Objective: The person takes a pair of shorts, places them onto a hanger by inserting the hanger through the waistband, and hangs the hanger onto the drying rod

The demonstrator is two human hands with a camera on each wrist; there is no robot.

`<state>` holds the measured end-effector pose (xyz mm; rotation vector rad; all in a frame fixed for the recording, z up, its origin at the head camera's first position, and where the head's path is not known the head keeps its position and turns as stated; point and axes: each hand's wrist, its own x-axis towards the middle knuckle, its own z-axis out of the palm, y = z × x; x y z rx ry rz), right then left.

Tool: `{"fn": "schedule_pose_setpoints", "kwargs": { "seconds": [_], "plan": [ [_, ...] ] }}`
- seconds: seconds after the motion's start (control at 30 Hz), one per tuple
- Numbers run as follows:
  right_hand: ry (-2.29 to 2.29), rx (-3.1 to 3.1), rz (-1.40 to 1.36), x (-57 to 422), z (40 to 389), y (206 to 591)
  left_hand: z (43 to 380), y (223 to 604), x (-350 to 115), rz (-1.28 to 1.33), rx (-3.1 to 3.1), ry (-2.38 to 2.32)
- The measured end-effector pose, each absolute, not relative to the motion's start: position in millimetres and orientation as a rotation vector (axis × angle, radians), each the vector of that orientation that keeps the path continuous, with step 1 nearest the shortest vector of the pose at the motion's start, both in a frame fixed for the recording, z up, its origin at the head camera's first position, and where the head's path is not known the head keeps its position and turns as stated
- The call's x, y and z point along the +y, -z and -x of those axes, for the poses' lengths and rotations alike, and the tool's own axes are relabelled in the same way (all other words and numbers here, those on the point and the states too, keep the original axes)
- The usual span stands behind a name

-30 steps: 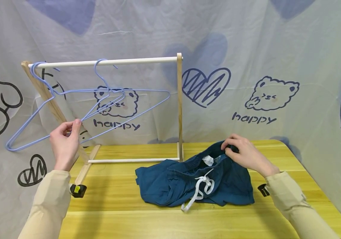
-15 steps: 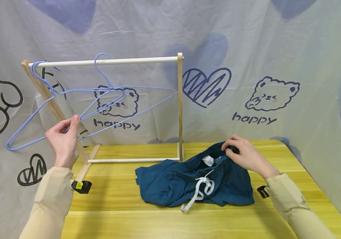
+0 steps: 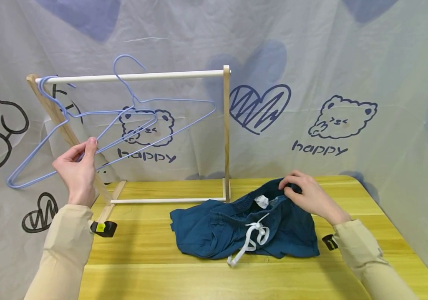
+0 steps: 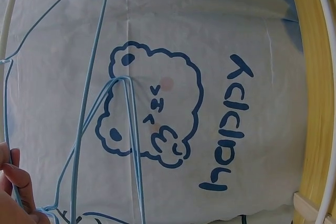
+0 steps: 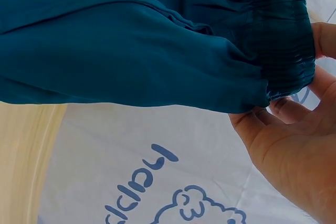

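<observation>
My left hand (image 3: 77, 171) pinches the left arm of a thin light-blue clothes hanger (image 3: 178, 99). The hanger's hook curves above the rack's white top rod, its neck passing in front of the rod. In the left wrist view, the fingers (image 4: 20, 178) curl round the wire at the lower left. On the right of the table lie dark teal shorts (image 3: 202, 233) with an elastic waistband and a white drawstring (image 3: 249, 246) tied in a bow. My right hand (image 3: 309, 196) grips the waistband's right side and lifts it, so the opening shows a white label (image 3: 261, 201).
Other light-blue hangers (image 3: 38, 147) hang at the left end of the wooden rack (image 3: 226, 137), overlapping the held one. The rack stands at the back left of the yellow wooden table (image 3: 214, 283). A printed curtain (image 3: 266, 154) closes off the back.
My left hand has moved up and slightly left. The held hanger has risen with it, its hook lifting from the rod. The right hand and the shorts have stayed put.
</observation>
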<state>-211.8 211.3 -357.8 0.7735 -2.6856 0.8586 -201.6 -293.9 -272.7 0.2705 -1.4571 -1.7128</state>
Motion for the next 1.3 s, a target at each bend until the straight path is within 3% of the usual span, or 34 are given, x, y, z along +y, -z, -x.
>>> {"fn": "schedule_pose_setpoints", "kwargs": {
  "seconds": [0.4,0.93,1.1,1.3],
  "plan": [
    [-0.891,-2.651,-0.716,212,215,367,191,282,-301,-0.180,-1.399,1.724],
    [-1.168,-2.252,-0.610,201,201,399,133,346,-294,-0.091,-1.261,1.742],
    [-1.220,-2.192,-0.565,197,198,404,132,361,-276,0.012,-1.323,1.789],
    [-1.266,-2.172,-0.522,192,195,410,140,377,-252,-0.047,-1.528,1.717]
  ]
}}
